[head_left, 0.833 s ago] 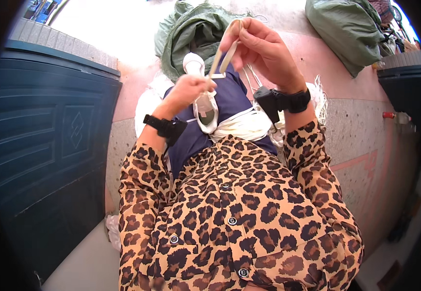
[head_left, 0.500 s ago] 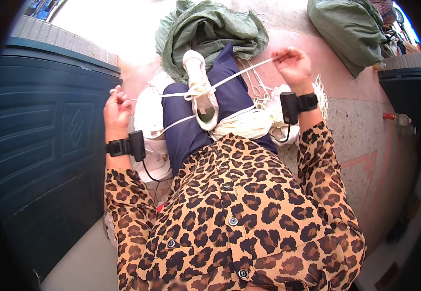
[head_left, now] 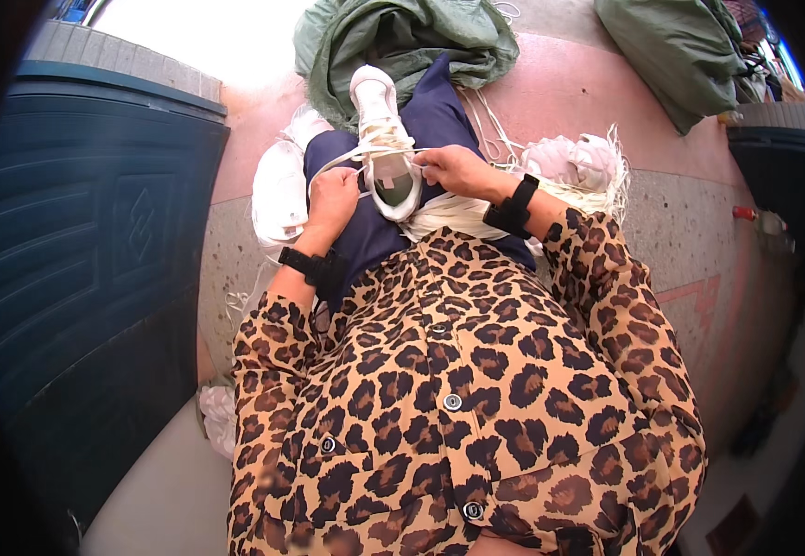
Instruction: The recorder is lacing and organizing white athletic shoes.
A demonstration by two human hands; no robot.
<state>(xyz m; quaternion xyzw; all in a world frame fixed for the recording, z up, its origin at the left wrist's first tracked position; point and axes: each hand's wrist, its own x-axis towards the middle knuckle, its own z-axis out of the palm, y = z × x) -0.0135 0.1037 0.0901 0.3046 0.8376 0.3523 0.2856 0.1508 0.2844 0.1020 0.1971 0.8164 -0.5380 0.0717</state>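
A white sneaker [head_left: 374, 97] rests on my lap in dark blue trousers, its toe pointing away and its opening toward me. White shoelaces [head_left: 351, 153] cross over its tongue. Left of the opening, my left hand [head_left: 333, 199] is closed in a pinch on one lace. My right hand [head_left: 458, 172] pinches the other lace close to the shoe's right side. Behind that hand, a bundle of loose cream laces [head_left: 453, 215] lies across my lap. The exact spot where each fingertip meets its lace is too small to make out.
More white shoes [head_left: 277, 190] lie beside my left leg, and pale shoes [head_left: 574, 159] sit among stringy laces at my right. A crumpled green sack [head_left: 402, 56] lies ahead; a full green sack [head_left: 666, 60] stands far right. A dark blue panel [head_left: 96, 185] rises at left.
Both hands have come inward from wide apart, where they held the laces stretched out to the sides. They are now low, on either side of the shoe's opening.
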